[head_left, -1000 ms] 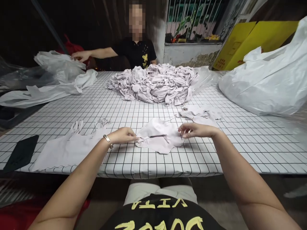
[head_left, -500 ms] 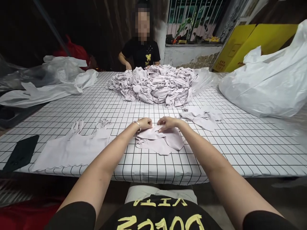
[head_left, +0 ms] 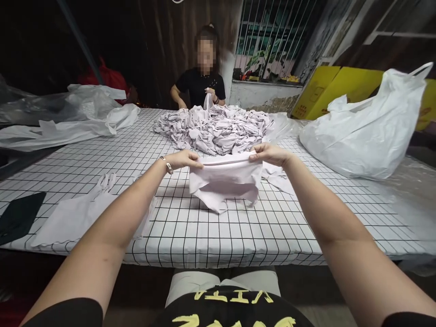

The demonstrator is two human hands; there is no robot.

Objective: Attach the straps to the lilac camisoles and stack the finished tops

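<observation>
The left hand (head_left: 182, 160) and right hand (head_left: 272, 154) are pinching the pale cloth (head_left: 225, 175) near its top corners, fingers closed; pulling evenly is probably making that edge straighter

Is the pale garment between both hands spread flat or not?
Not flat. The pale garment has its upper edge stretched between the left hand and right hand, while its lower part droops in folds.

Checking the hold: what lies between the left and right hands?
In the head view, a pale garment spans the gap, held by the left hand and the right hand.
</observation>
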